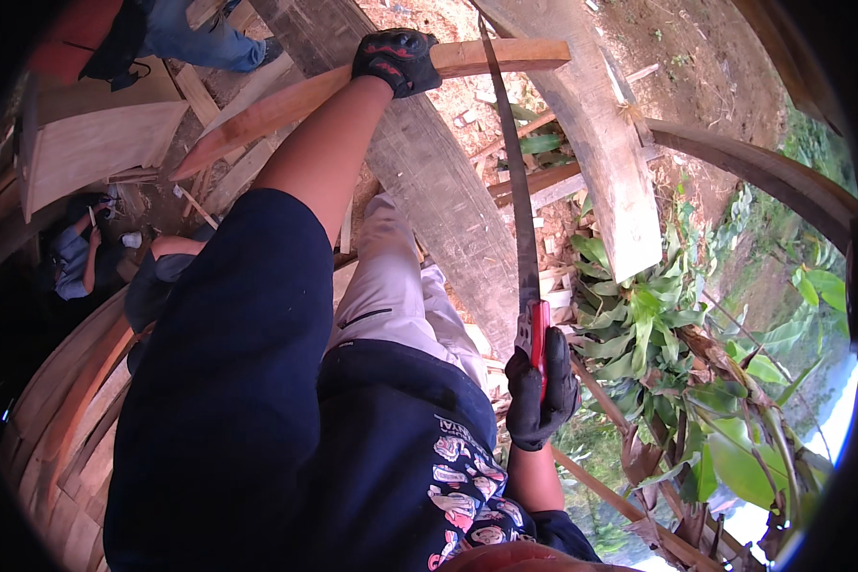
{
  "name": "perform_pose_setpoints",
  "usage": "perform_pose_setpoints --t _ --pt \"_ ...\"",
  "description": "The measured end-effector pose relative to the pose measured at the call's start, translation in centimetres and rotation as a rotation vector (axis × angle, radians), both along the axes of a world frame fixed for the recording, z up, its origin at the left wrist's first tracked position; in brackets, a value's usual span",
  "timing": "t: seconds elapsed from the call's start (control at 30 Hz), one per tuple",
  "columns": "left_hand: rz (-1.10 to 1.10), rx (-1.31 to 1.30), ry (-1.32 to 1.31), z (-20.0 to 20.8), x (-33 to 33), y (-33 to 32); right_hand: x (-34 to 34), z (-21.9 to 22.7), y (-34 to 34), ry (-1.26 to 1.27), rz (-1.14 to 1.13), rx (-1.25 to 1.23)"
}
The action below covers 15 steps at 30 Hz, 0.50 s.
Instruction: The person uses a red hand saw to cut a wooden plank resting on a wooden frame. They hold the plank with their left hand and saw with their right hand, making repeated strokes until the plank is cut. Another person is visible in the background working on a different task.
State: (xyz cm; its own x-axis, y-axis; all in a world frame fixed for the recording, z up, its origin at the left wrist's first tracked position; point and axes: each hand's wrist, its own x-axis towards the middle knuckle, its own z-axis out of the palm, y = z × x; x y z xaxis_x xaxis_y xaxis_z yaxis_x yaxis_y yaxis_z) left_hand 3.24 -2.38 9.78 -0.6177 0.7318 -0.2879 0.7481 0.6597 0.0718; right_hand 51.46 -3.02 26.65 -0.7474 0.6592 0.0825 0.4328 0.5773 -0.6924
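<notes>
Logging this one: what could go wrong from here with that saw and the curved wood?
1. The saw crosses the curved wood piece not far from the left hand; if the blade jumped, it might reach the glove.
2. Only that hand visibly steadies the piece, so it could twist or slide on the grey plank.
3. The long blade is held at one end by the right hand, so it may flex or bind.
</notes>
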Motion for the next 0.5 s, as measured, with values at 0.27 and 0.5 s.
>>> perform_pose_setpoints --t 0.27,0.5 --pt "-0.006 0.078 0.025 -0.2 -0.3 -1.1 -20.2 -4.2 7.3 0.269 0.064 -0.31" --pt "-0.023 0.123 0.005 0.2 0.2 -0.4 -27.9 -8.8 9.0 0.234 0.024 -0.299"
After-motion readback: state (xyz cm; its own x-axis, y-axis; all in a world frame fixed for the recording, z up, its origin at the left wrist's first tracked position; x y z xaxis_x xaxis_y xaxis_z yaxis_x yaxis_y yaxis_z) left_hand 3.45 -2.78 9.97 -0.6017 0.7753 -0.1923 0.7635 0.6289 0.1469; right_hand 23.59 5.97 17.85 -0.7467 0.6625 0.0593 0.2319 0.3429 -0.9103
